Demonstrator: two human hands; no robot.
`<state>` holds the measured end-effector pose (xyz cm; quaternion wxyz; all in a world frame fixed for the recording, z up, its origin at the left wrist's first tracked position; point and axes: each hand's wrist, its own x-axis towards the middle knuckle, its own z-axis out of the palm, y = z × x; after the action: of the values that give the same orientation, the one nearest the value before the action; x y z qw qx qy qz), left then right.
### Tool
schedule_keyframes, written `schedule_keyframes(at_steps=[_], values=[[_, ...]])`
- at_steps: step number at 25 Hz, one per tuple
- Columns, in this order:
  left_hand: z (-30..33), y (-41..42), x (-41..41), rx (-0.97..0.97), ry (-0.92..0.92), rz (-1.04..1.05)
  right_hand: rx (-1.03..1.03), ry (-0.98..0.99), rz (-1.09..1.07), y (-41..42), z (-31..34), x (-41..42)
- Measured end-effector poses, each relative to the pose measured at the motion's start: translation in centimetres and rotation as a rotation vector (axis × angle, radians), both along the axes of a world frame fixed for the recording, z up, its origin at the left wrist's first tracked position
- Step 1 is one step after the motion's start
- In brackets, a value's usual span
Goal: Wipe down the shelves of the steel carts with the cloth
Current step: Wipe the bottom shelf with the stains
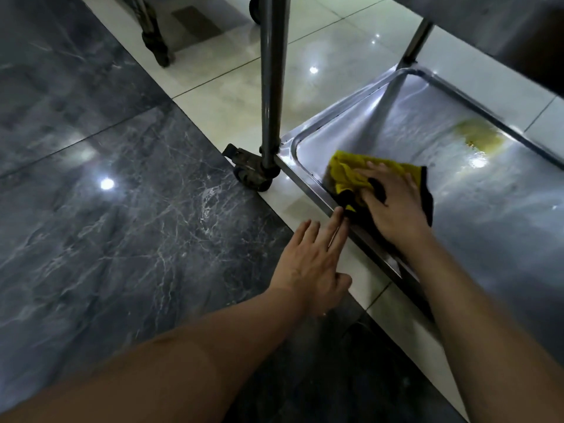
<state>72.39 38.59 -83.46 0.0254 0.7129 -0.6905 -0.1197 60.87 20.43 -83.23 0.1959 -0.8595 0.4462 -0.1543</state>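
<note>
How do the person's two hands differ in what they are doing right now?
The right hand lies flat on the yellow and black cloth, pressing it onto the bottom steel shelf; the left hand holds nothing. The right hand is inside the shelf's raised rim, while the left hand stays outside it over the floor, its fingers reaching the rim's edge. Both have straight fingers and bare forearms.

My right hand (393, 206) lies flat, palm down, fingers spread and nearly straight, pointing away to the left, pressing on the cloth (351, 175). Its bare forearm runs back toward the lower right. My left hand (311, 264) is stretched out beside it, palm down, fingers straight and together, thumb tucked low, fingertips close to the right hand; its forearm stretches in from the lower left
</note>
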Motion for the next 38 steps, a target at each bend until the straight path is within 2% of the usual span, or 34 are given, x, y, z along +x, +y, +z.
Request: schedule_keyframes(at_steps=[3, 5, 7, 10, 12, 17, 20, 22, 24, 25, 29, 34, 36, 38], values=[[-0.2, -0.2, -0.4, -0.034, 0.019, 0.02, 0.024, 0.152, -0.259, -2.5, 0.1, 1.3], [-0.5, -0.2, -0.6, -0.036, 0.039, 0.036, 0.081, 0.141, -0.375, -4.1, 0.3, 4.9], [-0.7, -0.1, -0.6, -0.038, 0.032, 0.037, 0.065, 0.117, -0.273, -4.4, 0.3, 8.5], [-0.9, 0.2, -0.1, -0.027, -0.032, 0.04, -0.02, 0.11, 0.083, -2.4, 0.1, 11.1], [-0.7, 0.4, 0.0, -0.024, -0.072, 0.044, -0.041, 0.101, 0.094, -1.3, -0.4, 9.7], [-0.2, 0.1, -0.5, -0.038, -0.084, 0.07, -0.045, 0.139, -0.286, 2.9, -0.6, -0.6], [0.1, 0.0, -0.8, -0.05, -0.045, 0.062, -0.082, 0.118, -0.604, 7.1, -0.9, -8.0], [0.1, 0.0, -0.7, -0.055, -0.061, 0.024, -0.051, 0.087, -0.886, 7.7, -1.2, -9.6], [0.1, -0.3, -0.3, -0.062, -0.101, -0.023, 0.02, 0.076, -1.028, 5.9, -0.7, -7.6], [0.1, -0.4, -0.1, -0.054, -0.11, -0.041, 0.045, 0.097, -1.0, 4.5, -0.3, -6.0], [0.1, -0.6, 0.7, -0.057, -0.129, -0.049, 0.04, 0.075, -0.611, -1.0, 0.1, 3.9], [0.3, -0.2, 0.6, -0.06, -0.185, -0.089, 0.028, 0.086, -0.262, -3.0, 0.7, 13.1], [0.1, -0.2, 0.7, -0.049, -0.204, -0.055, 0.013, 0.071, -0.242, -2.8, 0.6, 12.6], [-0.2, -0.4, 0.2, -0.05, -0.228, -0.014, -0.013, 0.053, -0.396, -2.6, -0.1, 9.5]])
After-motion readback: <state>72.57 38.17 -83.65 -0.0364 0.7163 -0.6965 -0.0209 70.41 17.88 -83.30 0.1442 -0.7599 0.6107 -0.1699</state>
